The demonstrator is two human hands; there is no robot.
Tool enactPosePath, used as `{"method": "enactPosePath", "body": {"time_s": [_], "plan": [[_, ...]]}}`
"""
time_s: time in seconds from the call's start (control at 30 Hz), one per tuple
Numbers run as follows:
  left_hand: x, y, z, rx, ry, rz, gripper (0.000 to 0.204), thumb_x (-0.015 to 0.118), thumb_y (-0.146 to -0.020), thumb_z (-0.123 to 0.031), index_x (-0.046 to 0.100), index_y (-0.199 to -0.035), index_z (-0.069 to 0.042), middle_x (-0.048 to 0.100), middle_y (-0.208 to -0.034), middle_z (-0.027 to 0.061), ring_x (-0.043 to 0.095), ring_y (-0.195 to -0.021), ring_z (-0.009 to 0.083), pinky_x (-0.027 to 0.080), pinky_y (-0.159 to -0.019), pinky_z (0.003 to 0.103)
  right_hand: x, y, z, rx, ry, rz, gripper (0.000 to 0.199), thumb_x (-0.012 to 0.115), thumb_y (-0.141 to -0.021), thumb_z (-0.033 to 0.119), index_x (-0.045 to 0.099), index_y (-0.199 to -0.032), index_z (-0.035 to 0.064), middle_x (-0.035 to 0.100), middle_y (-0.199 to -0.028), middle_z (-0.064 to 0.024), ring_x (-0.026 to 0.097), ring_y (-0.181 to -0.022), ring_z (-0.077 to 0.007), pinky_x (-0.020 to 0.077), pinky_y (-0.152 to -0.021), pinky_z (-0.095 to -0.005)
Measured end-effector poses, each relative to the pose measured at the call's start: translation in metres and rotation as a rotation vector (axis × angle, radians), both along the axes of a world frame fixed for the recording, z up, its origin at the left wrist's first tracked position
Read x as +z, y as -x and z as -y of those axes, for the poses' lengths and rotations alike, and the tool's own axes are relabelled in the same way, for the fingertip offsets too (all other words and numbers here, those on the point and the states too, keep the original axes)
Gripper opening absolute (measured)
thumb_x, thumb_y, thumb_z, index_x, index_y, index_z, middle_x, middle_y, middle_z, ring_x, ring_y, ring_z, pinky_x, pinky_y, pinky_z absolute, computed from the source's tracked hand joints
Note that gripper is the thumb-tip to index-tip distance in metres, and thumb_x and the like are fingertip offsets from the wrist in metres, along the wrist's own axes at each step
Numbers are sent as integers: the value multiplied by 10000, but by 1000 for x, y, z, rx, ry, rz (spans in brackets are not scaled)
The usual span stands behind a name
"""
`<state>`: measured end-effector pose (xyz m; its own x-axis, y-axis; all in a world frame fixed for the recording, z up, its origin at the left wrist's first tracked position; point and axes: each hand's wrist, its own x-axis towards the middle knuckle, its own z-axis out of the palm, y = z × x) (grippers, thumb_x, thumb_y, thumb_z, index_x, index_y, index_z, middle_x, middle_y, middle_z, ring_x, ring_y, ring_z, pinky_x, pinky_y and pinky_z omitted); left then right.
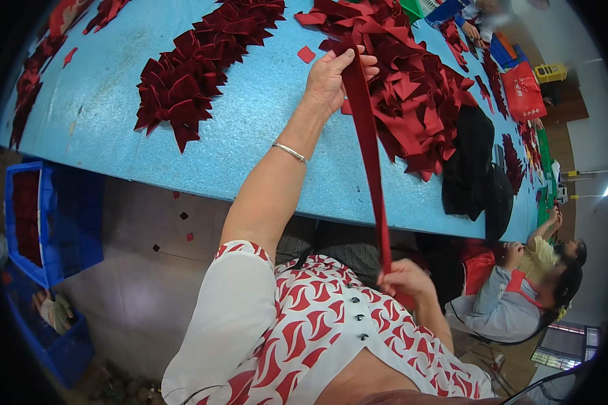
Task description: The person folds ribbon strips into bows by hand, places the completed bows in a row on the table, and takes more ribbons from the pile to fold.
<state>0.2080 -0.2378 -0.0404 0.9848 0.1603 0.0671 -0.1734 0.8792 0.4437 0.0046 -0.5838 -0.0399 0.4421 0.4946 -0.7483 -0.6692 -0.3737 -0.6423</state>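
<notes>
A long dark red ribbon (368, 135) stretches between my two hands, crossing the table's front edge. My left hand (330, 75) is closed on its upper part over the table, thumb on top. Close to my body, my right hand (407, 278) pinches the lower part. Right of my left hand lies a heap of cut red ribbon pieces (412, 94). Left of it, pointed dark red folded ribbon pieces (189, 74) are stacked in a long slanting row. A small red scrap (306, 54) lies near my left fingers.
The blue table (263, 162) curves across the view. A black cloth (469, 162) hangs over its edge at the right. Blue crates (51, 270) stand lower left, one holding dark red material. Co-workers (500, 304) sit at the right; a red bag (523, 93) is farther off.
</notes>
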Motion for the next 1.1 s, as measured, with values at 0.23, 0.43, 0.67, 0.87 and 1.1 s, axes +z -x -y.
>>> {"method": "enactPosePath", "body": {"time_s": [0.23,0.43,0.67,0.87,1.1], "plan": [[-5,-1,9,-42,-83,31,196,464,-911,-136,531,-1003,23,637,-895,178,644,-777,273,540,-714,370,-15,2,-16,452,276,62,182,592,-832,172,652,-876,7,566,-622,-10,495,-507,-58,401,-478,-187],[-14,0,7,-33,-178,-5,191,456,-912,-139,535,-989,16,637,-889,180,646,-782,278,544,-722,381,32,-28,-69,370,-25,163,124,601,-824,114,649,-837,0,604,-700,-2,548,-607,-76,428,-536,-236],[-20,-7,-15,208,-52,-171,136,565,-859,-173,587,-869,-39,613,-673,57,588,-578,161,523,-572,280,46,-49,-96,685,-439,870,174,654,-779,157,648,-803,-15,609,-683,-61,525,-513,-129,396,-472,-229],[32,41,34,-325,-668,197,199,503,-889,-167,573,-998,-16,644,-882,91,631,-795,191,507,-733,291,48,-62,-85,-48,-648,140,409,513,-887,370,601,-849,-27,464,-478,-19,406,-361,-99,365,-398,-248],[22,108,66,-693,-896,297,219,571,-841,-139,611,-1009,-5,634,-835,47,595,-730,113,469,-664,224,21,-77,-80,-268,-1000,-227,623,298,-916,533,511,-1042,-39,446,-523,-19,322,-340,-64,366,-392,-252]]}}
